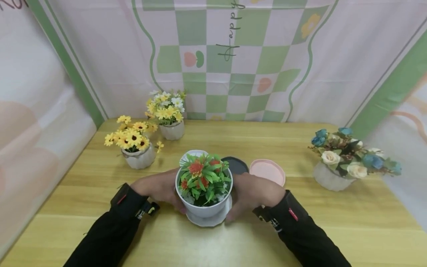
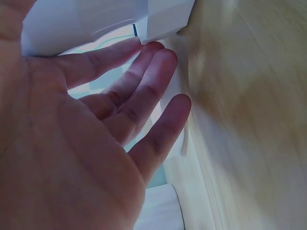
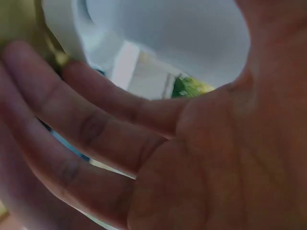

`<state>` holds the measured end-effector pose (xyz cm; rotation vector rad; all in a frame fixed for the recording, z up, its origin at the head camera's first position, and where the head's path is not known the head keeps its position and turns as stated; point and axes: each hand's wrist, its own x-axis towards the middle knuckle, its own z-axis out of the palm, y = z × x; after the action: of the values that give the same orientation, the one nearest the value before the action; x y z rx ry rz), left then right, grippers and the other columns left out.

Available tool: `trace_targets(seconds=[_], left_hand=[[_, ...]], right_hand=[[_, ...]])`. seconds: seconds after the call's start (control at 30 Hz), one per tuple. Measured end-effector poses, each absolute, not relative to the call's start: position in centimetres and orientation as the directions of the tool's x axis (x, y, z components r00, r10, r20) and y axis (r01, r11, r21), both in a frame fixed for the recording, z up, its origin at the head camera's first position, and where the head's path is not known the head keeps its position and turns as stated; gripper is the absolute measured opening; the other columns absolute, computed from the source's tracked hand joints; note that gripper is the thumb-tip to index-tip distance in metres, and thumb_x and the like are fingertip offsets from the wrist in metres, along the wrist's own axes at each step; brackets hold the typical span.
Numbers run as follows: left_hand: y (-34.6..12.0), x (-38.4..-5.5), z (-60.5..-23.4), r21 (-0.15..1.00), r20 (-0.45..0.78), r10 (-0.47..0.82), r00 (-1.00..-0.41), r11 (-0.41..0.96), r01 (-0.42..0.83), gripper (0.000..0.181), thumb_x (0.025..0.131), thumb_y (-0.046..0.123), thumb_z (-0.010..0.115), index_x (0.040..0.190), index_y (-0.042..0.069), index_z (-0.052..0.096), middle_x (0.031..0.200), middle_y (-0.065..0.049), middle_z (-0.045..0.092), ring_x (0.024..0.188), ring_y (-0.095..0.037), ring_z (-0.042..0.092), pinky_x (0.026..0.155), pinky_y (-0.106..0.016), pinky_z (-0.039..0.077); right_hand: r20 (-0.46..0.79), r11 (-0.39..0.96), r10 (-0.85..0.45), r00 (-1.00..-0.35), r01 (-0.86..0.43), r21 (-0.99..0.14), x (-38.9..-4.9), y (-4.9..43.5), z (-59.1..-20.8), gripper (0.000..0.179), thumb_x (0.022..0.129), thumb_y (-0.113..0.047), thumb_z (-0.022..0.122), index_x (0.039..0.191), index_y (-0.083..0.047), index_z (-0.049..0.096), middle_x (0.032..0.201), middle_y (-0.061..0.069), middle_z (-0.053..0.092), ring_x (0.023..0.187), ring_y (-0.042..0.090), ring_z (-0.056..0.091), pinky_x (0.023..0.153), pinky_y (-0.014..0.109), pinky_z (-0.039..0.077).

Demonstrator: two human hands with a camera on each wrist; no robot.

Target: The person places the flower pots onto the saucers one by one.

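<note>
A white flowerpot (image 1: 204,210) with red flowers and green leaves (image 1: 210,174) stands over a white saucer (image 1: 208,221) with an angular rim, at the front middle of the table. On the pot's left is my left hand (image 1: 163,188), its fingers fairly straight, with fingertips (image 2: 163,55) at the saucer's edge in the left wrist view. My right hand (image 1: 248,193) lies along the other side, fingers (image 3: 110,129) long and only slightly bent beside the pot and saucer. The pot hides part of both hands in the head view.
Behind the pot lie a white saucer (image 1: 191,152), a dark grey saucer (image 1: 236,165) and a pink saucer (image 1: 267,171). Two pots of yellow and white flowers, one nearer (image 1: 139,159) and one farther (image 1: 172,131), stand at left. A rose pot (image 1: 330,178) stands at right.
</note>
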<state>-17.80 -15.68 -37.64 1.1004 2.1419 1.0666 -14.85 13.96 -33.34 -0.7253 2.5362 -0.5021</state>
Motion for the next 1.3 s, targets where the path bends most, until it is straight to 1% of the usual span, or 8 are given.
trace_targets(seconds=[0.2,0.37,0.5,0.6,0.87,1.1,1.2,1.3], left_hand=[[-15.4,-17.8,-37.6,0.813,-0.060,0.846,-0.531,0.350,0.466,0.120,0.067,0.012,0.100,0.164,0.017,0.030,0.164,-0.001,0.044,0.152,-0.023,0.042,0.132,-0.053,0.028],[-15.1,-17.6,-37.6,0.809,-0.015,0.857,-0.515,0.314,0.498,0.123,0.062,0.013,0.102,0.163,0.018,0.032,0.161,0.001,0.048,0.149,-0.020,0.045,0.131,-0.047,0.032],[-14.9,-17.5,-37.6,0.794,-0.001,0.846,-0.534,0.325,0.513,0.124,0.059,0.013,0.104,0.162,0.016,0.034,0.160,-0.002,0.048,0.148,-0.022,0.046,0.130,-0.049,0.033],[-14.9,-17.5,-37.6,0.781,0.016,0.837,-0.548,0.332,0.529,0.127,0.057,0.012,0.104,0.162,0.015,0.033,0.162,-0.003,0.046,0.149,-0.023,0.044,0.130,-0.051,0.032],[-14.7,-17.7,-38.0,0.840,0.075,0.831,-0.551,0.245,0.484,0.128,0.061,0.005,0.101,0.165,0.029,0.030,0.167,0.008,0.039,0.157,-0.019,0.034,0.135,-0.052,0.020],[-15.1,-17.5,-38.1,0.752,0.078,0.768,-0.636,0.374,0.543,0.122,0.064,0.010,0.100,0.164,0.017,0.032,0.169,-0.007,0.034,0.157,-0.031,0.031,0.133,-0.059,0.021],[-14.8,-17.4,-38.1,0.739,0.093,0.740,-0.666,0.397,0.544,0.122,0.062,0.009,0.100,0.164,0.016,0.034,0.169,-0.008,0.035,0.157,-0.031,0.032,0.133,-0.058,0.021],[-14.5,-17.5,-38.1,0.739,0.131,0.715,-0.687,0.391,0.548,0.126,0.061,0.007,0.101,0.165,0.017,0.032,0.170,-0.007,0.034,0.158,-0.031,0.031,0.133,-0.057,0.022]], right_hand=[[-0.271,0.774,-0.588,-0.762,-0.433,-0.463,-14.7,13.5,-34.3,0.115,0.057,-0.044,0.104,0.153,-0.013,0.050,0.137,0.011,0.072,0.121,0.034,0.068,0.108,0.053,0.055],[-0.280,0.774,-0.588,-0.758,-0.429,-0.465,-14.7,13.2,-34.6,0.102,0.057,-0.040,0.104,0.145,-0.016,0.060,0.133,0.005,0.074,0.118,0.025,0.068,0.106,0.049,0.056],[-0.285,0.773,-0.595,-0.751,-0.439,-0.457,-14.8,13.2,-34.7,0.091,0.058,-0.040,0.104,0.138,-0.018,0.065,0.123,0.001,0.078,0.108,0.016,0.071,0.098,0.042,0.060],[-0.277,0.763,-0.606,-0.745,-0.447,-0.468,-15.1,13.3,-34.9,0.090,0.059,-0.038,0.103,0.138,-0.019,0.065,0.124,0.001,0.078,0.109,0.016,0.070,0.100,0.041,0.059],[-0.252,0.750,-0.609,-0.752,-0.442,-0.493,-15.8,13.9,-35.2,0.074,0.065,-0.035,0.101,0.130,-0.019,0.070,0.115,0.001,0.080,0.101,0.012,0.071,0.096,0.039,0.060],[-0.238,0.702,-0.658,-0.715,-0.467,-0.538,-16.7,14.7,-35.2,0.058,0.076,-0.029,0.095,0.128,-0.018,0.071,0.100,-0.007,0.076,0.089,0.006,0.065,0.084,0.027,0.056],[-0.241,0.704,-0.655,-0.716,-0.461,-0.541,-17.0,14.9,-35.2,0.055,0.080,-0.028,0.092,0.129,-0.016,0.070,0.097,-0.008,0.075,0.087,0.006,0.062,0.080,0.024,0.053],[-0.260,0.726,-0.630,-0.732,-0.435,-0.533,-17.3,15.1,-35.2,0.040,0.085,-0.028,0.089,0.119,-0.015,0.071,0.085,-0.009,0.069,0.078,0.007,0.057,0.072,0.022,0.048]])
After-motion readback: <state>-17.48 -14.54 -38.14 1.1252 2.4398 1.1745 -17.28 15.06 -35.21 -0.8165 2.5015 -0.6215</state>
